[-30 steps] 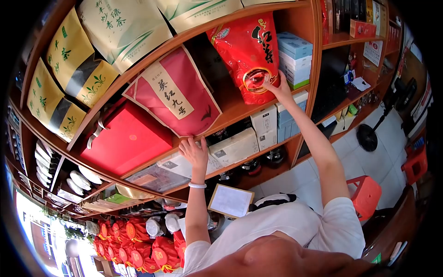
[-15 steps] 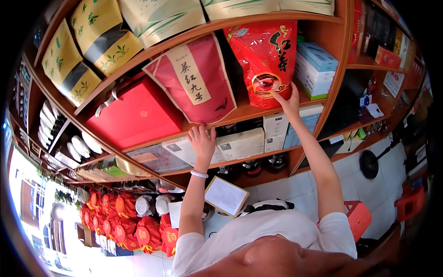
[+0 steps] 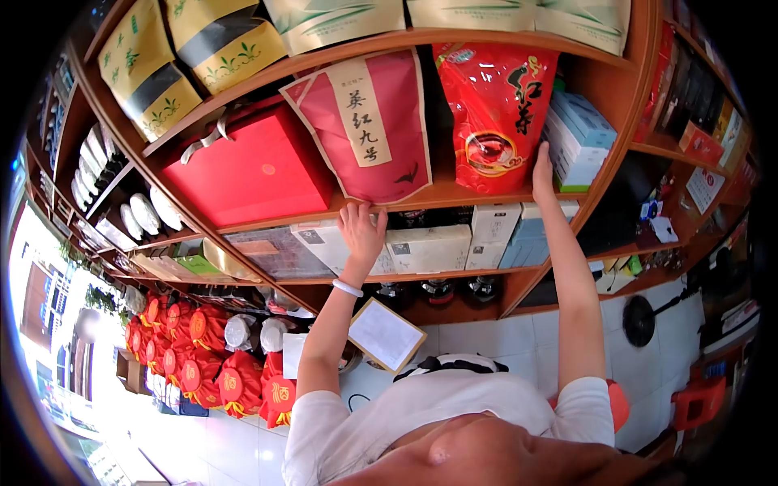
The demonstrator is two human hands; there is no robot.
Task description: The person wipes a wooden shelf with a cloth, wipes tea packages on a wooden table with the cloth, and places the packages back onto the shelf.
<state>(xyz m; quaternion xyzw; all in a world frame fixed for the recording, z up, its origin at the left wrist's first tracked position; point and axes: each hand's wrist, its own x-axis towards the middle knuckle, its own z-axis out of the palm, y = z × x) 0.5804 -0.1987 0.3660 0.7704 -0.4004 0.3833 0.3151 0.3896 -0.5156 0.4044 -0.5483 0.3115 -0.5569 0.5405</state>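
Observation:
My left hand (image 3: pixel 362 233) rests its fingers, slightly bent and apart, on the shelf's front edge, just below a maroon tea pouch (image 3: pixel 399 105) with a cream label. Beside the lower right side of a glossy red tea pouch (image 3: pixel 496 113) is my right hand (image 3: pixel 543 172), seen edge-on with fingers stretched upward. It lies in the gap between that pouch and a stack of blue and white boxes (image 3: pixel 577 142). Whether its fingers touch the pouch or the boxes I cannot tell. Both pouches stand upright on the wooden shelf (image 3: pixel 454 197).
Left of the maroon pouch is a red gift bag (image 3: pixel 251 170). Yellow pouches (image 3: pixel 231 57) and pale pouches (image 3: pixel 340 20) fill the shelf above. White boxes (image 3: pixel 428 248) sit below. Red cloth-covered jars (image 3: pixel 198 377) stand lower left, a black fan (image 3: pixel 639 320) on the right.
My right hand has moved from the red pouch's lower front to its right side, its thumb off the front. My left hand stays at the shelf edge. The view has shifted slightly.

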